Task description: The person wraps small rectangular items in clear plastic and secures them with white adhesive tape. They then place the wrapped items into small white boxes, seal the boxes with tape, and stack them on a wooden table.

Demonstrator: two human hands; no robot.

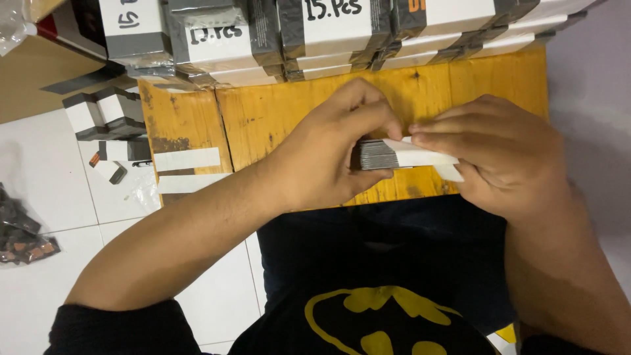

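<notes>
My left hand (328,154) grips a stack of thin grey cards (376,156) from its left side, thumb below and fingers on top. A white paper strip (420,154) runs around the stack. My right hand (506,154) pinches this strip on the right side of the stack, fingertips pressing it on top. Both hands hover just above a yellow wooden board (276,115) in front of me.
Wrapped grey and white bundles (223,39) with white labels are piled along the board's far edge. Two white strips (187,159) lie at the board's left edge. Smaller bundles (105,115) and a clear bag of dark pieces (20,230) rest on the white tiled floor at left.
</notes>
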